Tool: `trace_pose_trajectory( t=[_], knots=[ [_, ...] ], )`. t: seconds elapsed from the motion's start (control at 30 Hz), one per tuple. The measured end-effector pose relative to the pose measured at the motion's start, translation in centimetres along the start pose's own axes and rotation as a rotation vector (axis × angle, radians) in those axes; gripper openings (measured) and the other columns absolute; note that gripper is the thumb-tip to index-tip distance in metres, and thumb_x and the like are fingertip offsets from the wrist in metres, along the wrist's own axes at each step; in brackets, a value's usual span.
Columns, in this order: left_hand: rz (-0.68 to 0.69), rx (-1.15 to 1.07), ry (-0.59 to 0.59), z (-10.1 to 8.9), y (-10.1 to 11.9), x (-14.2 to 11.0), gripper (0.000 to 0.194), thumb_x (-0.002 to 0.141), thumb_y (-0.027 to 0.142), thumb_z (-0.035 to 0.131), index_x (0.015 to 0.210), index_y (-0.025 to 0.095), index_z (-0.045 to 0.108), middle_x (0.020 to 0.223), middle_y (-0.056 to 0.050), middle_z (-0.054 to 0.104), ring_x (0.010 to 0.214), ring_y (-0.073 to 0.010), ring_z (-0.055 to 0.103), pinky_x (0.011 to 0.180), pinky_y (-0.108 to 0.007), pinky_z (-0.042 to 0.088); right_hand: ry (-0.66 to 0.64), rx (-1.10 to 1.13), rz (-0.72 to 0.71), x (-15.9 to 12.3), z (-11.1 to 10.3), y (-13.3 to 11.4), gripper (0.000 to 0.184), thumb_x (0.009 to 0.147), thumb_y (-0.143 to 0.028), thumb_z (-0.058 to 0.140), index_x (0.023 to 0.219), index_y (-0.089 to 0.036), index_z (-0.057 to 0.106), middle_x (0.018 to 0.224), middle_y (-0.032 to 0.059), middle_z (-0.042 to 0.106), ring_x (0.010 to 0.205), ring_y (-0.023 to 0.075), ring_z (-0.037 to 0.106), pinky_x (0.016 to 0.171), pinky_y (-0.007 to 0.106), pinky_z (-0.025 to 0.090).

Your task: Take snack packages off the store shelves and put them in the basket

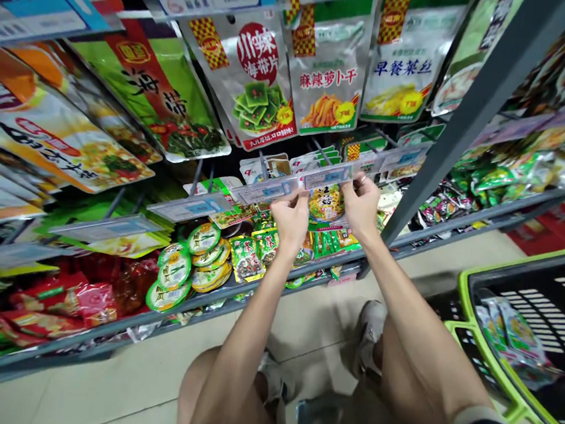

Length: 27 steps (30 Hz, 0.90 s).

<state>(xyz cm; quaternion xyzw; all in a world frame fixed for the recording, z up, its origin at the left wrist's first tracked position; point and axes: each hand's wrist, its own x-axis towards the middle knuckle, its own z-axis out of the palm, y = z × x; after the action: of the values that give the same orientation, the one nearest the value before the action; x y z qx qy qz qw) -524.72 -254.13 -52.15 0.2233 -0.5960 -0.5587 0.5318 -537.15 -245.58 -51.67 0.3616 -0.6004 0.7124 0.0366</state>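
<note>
My left hand (290, 218) and my right hand (360, 206) reach into a grocery shelf. Their fingertips pinch a clear plastic price-label holder (326, 177) from either side. The holder runs along the shelf front and carries a pale blue label. Just behind it sits a small yellow-and-green snack packet (326, 203). Round green-and-yellow pickle pouches (175, 271) lie on the shelf below my left hand. Foil packets of pickled food (325, 76) hang above both hands.
A black basket with a lime-green rim (465, 289) stands on the floor at right, holding a green foil packet (513, 337). A grey metal shelf upright (471, 123) slants across the upper right. Beige floor tiles (95, 390) lie below the shelf, and my shoes (371, 334) show between my arms.
</note>
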Motion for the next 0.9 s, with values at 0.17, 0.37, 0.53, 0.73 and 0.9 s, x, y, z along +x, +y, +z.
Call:
trace_pose_trajectory(
  t=[0.17,0.37,0.53,0.73,0.9],
  knots=[
    [0.031,0.034,0.074,-0.2,-0.2,0.0,0.056,0.093,0.043,0.075,0.052,0.017,0.049,0.056,0.005,0.028,0.06,-0.01,0.022,0.058,-0.027,0.02,-0.003,0.028,-0.01,-0.3,0.7,-0.6,0.044,0.097,-0.066,0.07,0.094,-0.022,0.068,0.087,0.0025,0.068,0.084,0.0196,0.062,0.08,0.033,0.053],
    [0.033,-0.013,-0.024,0.9,0.1,0.0,0.035,0.093,0.039,0.072,0.07,0.013,0.07,0.061,0.004,0.037,0.061,-0.01,0.027,0.057,-0.024,0.023,0.082,0.038,0.017,0.4,-0.2,-0.5,0.047,0.095,-0.069,0.073,0.092,-0.022,0.067,0.083,0.0006,0.064,0.077,0.0169,0.058,0.075,0.03,0.05],
    [0.076,0.067,0.114,0.3,-1.0,0.1,0.053,0.092,0.045,0.074,0.054,0.016,0.05,0.059,0.005,0.026,0.062,-0.0094,0.022,0.058,-0.026,0.019,-0.013,-0.014,0.012,0.0,0.6,-1.1,0.05,0.096,-0.073,0.067,0.093,-0.022,0.069,0.084,0.0015,0.065,0.08,0.0186,0.058,0.076,0.032,0.052],
    [0.057,0.036,0.018,1.0,0.0,0.2,0.048,0.09,0.043,0.075,0.057,0.017,0.051,0.058,0.006,0.03,0.06,-0.0089,0.023,0.058,-0.025,0.022,0.083,0.043,0.025,0.7,0.4,-0.5,0.048,0.096,-0.07,0.069,0.091,-0.023,0.065,0.086,0.0021,0.066,0.082,0.0185,0.06,0.079,0.032,0.052],
    [0.058,-0.026,0.026,0.7,0.1,0.7,0.04,0.085,0.044,0.078,0.062,0.015,0.064,0.06,0.005,0.044,0.062,-0.0094,0.034,0.065,-0.023,0.034,0.03,0.075,-0.014,0.8,0.6,-0.1,0.043,0.099,-0.065,0.067,0.092,-0.022,0.067,0.082,0.0001,0.063,0.076,0.0169,0.057,0.078,0.032,0.05]
  ],
)
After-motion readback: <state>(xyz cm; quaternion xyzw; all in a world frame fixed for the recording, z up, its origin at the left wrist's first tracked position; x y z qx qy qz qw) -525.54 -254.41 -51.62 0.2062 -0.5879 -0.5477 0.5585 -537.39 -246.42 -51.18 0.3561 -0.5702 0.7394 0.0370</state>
